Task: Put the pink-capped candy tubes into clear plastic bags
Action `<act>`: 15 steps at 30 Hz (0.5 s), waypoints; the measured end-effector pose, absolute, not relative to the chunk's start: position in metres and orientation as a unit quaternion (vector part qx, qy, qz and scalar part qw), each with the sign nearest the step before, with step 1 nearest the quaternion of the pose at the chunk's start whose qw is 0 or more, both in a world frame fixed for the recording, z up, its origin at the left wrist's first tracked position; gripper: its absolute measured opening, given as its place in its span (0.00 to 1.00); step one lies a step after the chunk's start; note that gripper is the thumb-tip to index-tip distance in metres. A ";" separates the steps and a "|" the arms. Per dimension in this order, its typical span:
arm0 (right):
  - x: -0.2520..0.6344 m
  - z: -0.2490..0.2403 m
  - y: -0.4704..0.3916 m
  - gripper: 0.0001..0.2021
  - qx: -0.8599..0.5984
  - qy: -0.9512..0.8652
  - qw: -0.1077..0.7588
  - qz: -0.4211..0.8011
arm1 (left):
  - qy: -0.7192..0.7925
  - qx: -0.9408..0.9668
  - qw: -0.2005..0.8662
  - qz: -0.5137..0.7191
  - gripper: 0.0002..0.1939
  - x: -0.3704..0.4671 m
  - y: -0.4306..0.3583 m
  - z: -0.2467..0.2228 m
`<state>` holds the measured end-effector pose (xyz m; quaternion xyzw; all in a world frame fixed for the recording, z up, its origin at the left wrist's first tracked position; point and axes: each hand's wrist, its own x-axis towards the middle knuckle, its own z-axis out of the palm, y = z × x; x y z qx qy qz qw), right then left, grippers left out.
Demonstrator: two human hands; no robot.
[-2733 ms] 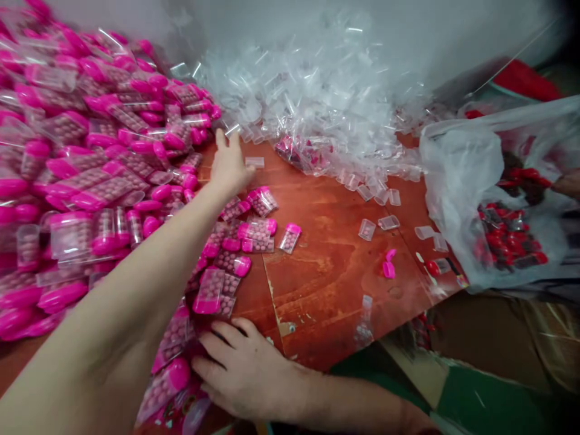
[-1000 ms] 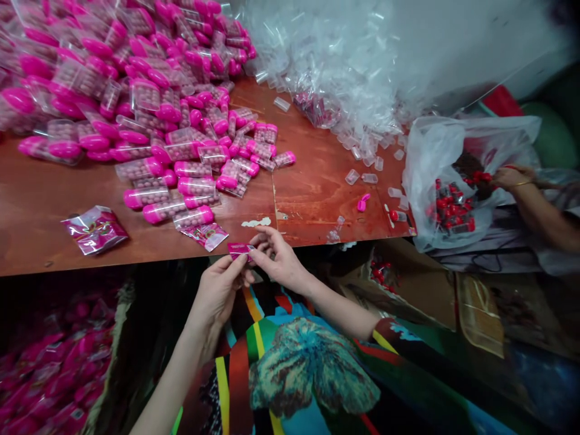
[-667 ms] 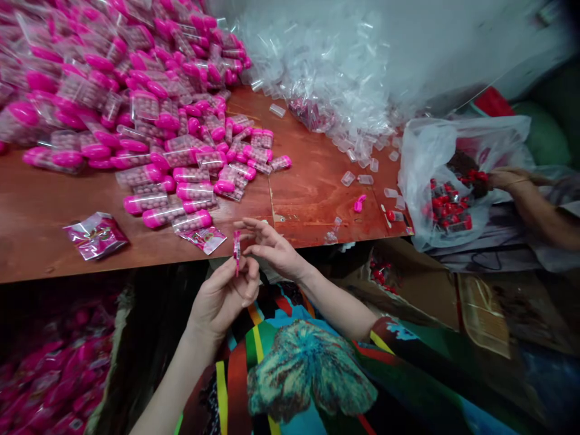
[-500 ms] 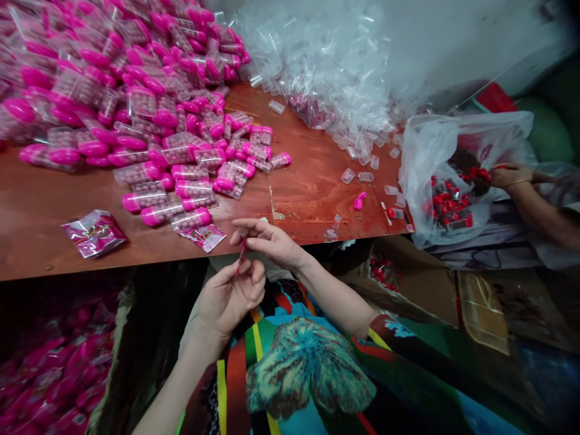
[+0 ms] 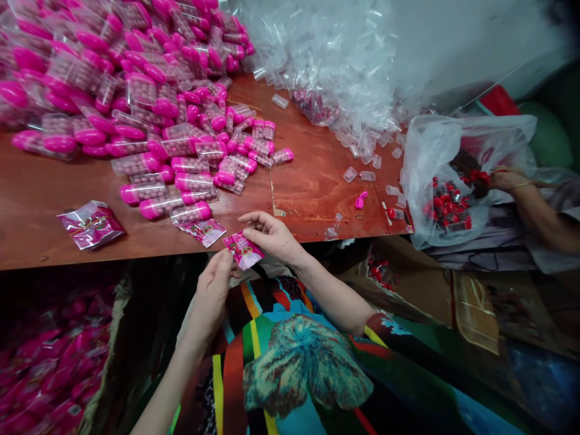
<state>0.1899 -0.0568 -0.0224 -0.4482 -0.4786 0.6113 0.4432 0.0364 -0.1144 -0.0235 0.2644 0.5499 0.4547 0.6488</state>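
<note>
A small pink printed sachet (image 5: 244,251) is held between my two hands at the table's front edge, its printed face turned up. My left hand (image 5: 215,281) pinches its left side, thumb on top. On its upper right edge my right hand (image 5: 274,238) has thumb and fingers closed. Just left of it, a flat pink sachet (image 5: 205,232) lies on the table, partly under a clear tube with a pink cap (image 5: 193,212). Farther left rests a fuller pink packet (image 5: 91,225).
Pink-capped tubes of small balls (image 5: 149,90) are heaped at the back left. Clear empty tubes (image 5: 335,54) are piled behind. At right, a co-worker's hand (image 5: 507,179) reaches into a plastic bag (image 5: 417,145) of red-capped pieces. Pink packets (image 5: 49,362) fill a container below left.
The sachet has turned from edge-on to face-up between my hands. My left hand has shifted slightly left and up, and its fingers have changed their hold.
</note>
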 end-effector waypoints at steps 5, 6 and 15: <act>0.181 -0.025 -0.062 0.13 -0.451 -0.485 0.434 0.611 | 0.542 0.299 0.664 0.420 0.17 0.036 -0.122 -0.019; 0.179 -0.026 -0.065 0.15 -0.454 -0.473 0.435 0.617 | 0.543 0.282 0.662 0.432 0.17 0.036 -0.121 -0.019; 0.156 -0.031 -0.081 0.16 -0.465 -0.419 0.417 0.659 | 0.539 0.148 0.614 0.558 0.18 0.043 -0.102 -0.025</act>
